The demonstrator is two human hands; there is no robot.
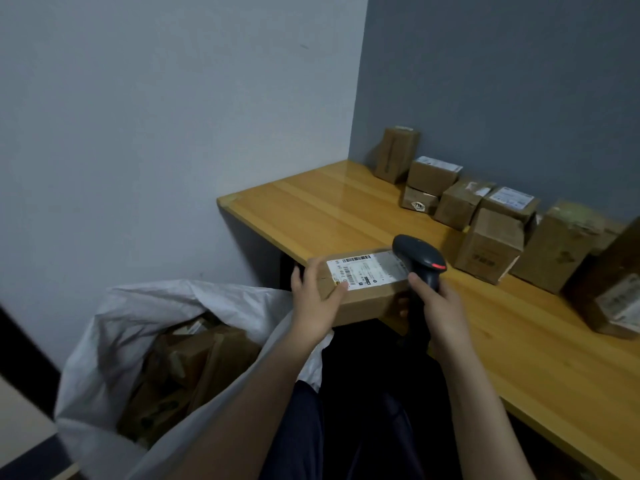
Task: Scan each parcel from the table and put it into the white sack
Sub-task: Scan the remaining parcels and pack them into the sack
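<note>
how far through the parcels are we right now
Done: several brown boxes already lie in the white sack. In hand: the left hand holds a labelled parcel while the right hand holds the scanner over it. Left: this one's drop, plus a row of boxes at the back of the table.

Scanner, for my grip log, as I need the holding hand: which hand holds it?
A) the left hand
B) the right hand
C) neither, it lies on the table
B: the right hand grips the scanner by its handle above the parcel, which the left hand holds.
</note>
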